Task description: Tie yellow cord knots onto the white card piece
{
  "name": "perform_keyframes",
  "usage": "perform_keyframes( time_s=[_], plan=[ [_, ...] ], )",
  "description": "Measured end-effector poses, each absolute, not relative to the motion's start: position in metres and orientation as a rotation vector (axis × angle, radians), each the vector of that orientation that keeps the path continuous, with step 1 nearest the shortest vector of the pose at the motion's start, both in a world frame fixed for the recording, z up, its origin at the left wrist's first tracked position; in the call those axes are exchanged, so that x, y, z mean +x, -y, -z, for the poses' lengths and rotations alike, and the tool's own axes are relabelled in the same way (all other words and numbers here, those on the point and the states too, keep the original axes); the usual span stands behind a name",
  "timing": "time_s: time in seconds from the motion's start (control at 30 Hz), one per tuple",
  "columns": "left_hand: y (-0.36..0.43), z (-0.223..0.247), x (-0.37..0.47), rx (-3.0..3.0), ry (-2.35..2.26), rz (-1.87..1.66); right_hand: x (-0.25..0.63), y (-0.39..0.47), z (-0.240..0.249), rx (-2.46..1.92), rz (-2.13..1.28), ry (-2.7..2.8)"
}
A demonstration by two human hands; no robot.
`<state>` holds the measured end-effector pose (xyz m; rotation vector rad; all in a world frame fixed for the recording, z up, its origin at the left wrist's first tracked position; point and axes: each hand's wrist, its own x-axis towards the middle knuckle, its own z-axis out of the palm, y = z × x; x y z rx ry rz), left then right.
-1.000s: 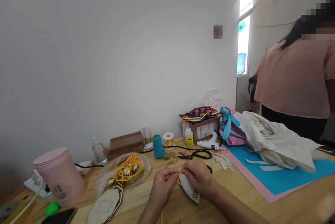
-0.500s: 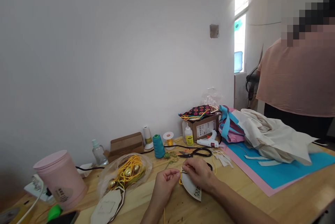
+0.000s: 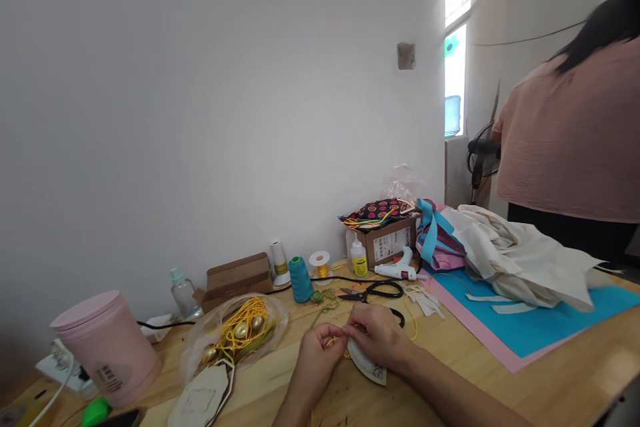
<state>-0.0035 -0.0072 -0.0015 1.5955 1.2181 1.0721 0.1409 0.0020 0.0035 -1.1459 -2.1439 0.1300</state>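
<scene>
Both hands are working at the near table edge: left hand (image 3: 315, 354) is pinching yellow cord (image 3: 334, 342) while right hand (image 3: 380, 337) is pressing the white cut-out card (image 3: 369, 368); threading appears underway, requiring steady, fine alignment next.

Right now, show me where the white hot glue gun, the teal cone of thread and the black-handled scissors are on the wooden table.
white hot glue gun (image 3: 399, 271), head view, on the middle of its body.
teal cone of thread (image 3: 301, 280), head view, on the wound thread.
black-handled scissors (image 3: 383, 290), head view, on the handle loop.
</scene>
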Motion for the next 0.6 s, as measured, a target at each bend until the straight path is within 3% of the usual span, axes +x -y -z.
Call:
perform_keyframes(
  time_s=[0.27, 0.6],
  plan=[
    [0.0066, -0.0002, -0.0020, 1.610, -1.249, -1.106, 0.1364, -0.0005, -0.0010, -1.156, 0.084, 2.225],
    [0.0059, 0.0042, -0.0076, 1.509, -1.194, -1.051, 0.1417, -0.0049, 0.0034, -1.142, -0.018, 2.127]
  ],
)
